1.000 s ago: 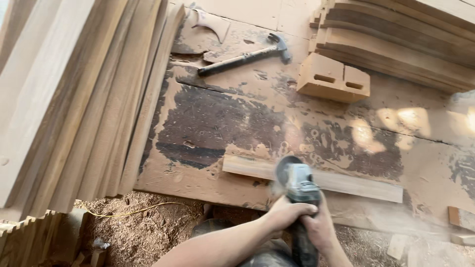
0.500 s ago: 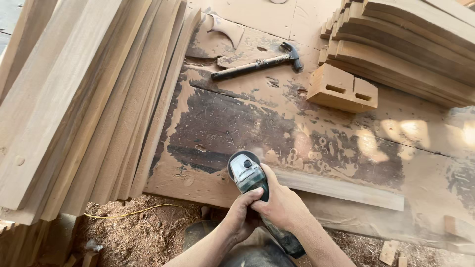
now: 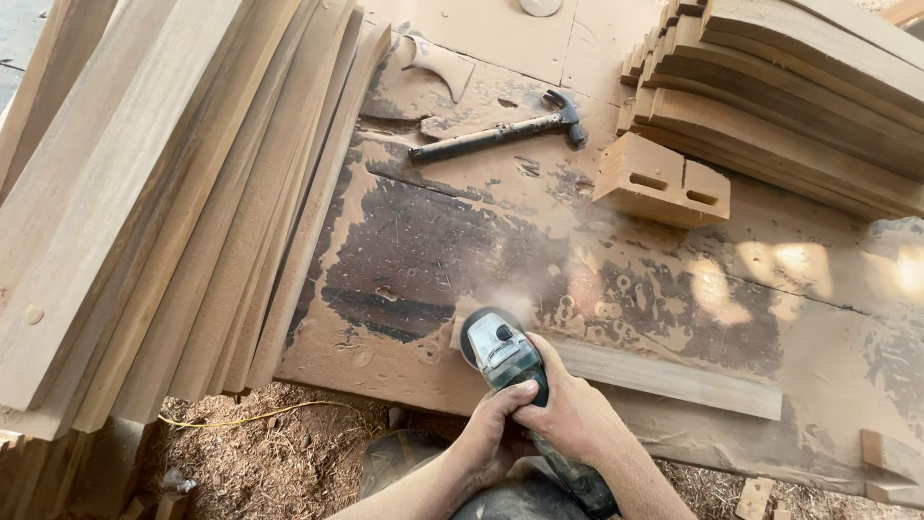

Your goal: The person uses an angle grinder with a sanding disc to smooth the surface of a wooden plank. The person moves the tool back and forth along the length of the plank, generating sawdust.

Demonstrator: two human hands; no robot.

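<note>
Both of my hands grip a green and grey angle grinder point(image 3: 500, 354) at the near edge of a worn workbench point(image 3: 462, 241). My left hand point(image 3: 491, 433) wraps the body from below left. My right hand point(image 3: 573, 414) holds it from the right, over the handle. The grinder's head rests on the left end of a narrow wooden strip point(image 3: 674, 376) lying flat on the bench, and a puff of dust point(image 3: 520, 303) rises there.
A stack of long planks point(image 3: 164, 202) leans at the left. A black hammer point(image 3: 500, 135) lies at the back of the bench, next to a slotted wooden block point(image 3: 664, 183). Curved wooden pieces point(image 3: 799, 106) are piled at the back right. Sawdust and a yellow cord point(image 3: 250, 419) cover the floor.
The grinder and both hands have moved left along the strip, from its middle to its left end. Dust now rises at the head.
</note>
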